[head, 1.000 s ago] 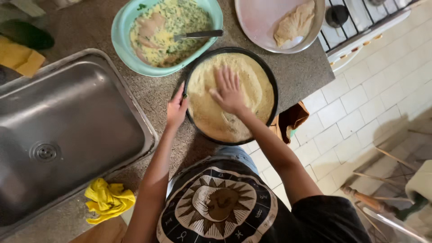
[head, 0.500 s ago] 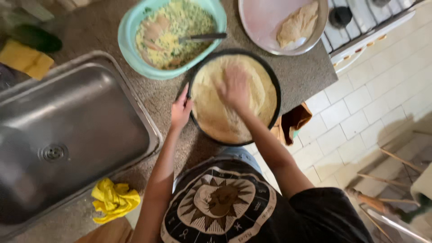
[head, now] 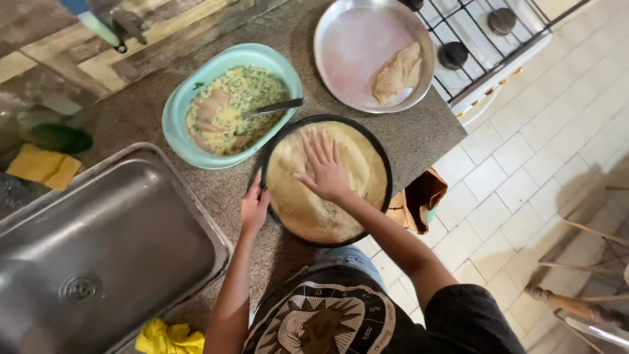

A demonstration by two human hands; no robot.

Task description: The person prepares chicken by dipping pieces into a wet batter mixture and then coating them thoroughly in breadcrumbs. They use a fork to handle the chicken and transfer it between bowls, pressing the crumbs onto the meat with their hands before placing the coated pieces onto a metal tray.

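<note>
1. Head view, right hand (head: 325, 172): it lies palm-down on the crumb layer (head: 308, 213) in the dark round pan (head: 390, 172). The fingers (head: 320, 145) are spread and released, grasping nothing, and point toward 12 o'clock. I can't tell whether a piece lies under the palm.
2. Left hand (head: 254, 208): it is at the pan's 9 o'clock edge, with the fingers curled onto the rim, holding the pan steady.
3. The pan sits on the table (head: 419, 134), near the front edge and right in front of the person.
4. Teal bowl (head: 171, 124): at 10 o'clock from the pan, just beside it. It holds a yellow-green wet mix with pale pieces in it. A metal utensil (head: 272, 108) rests in the bowl, handle toward 3 o'clock.
5. Round metal tray (head: 347, 59): at 1 o'clock from the pan, with one coated piece (head: 396, 72) at its right side and the rest bare.
6. Steel sink (head: 98, 249): at 8 o'clock. A yellow cloth (head: 167, 337) lies at its near corner and a yellow sponge (head: 42, 167) at its far left. The stove (head: 485, 39) is at 2 o'clock, past the table end.
7. Step, as a judgement: this is the crumb-coating stage, a flat press into the crumbs with the pan braced.
8. Next move needs, as a judgement: even palm pressure, with the left-hand grip kept on so the pan doesn't slide toward the table edge. Any lift should be gentle so the crumbs stay on, and the path to the tray at 1 o'clock is short.
</note>
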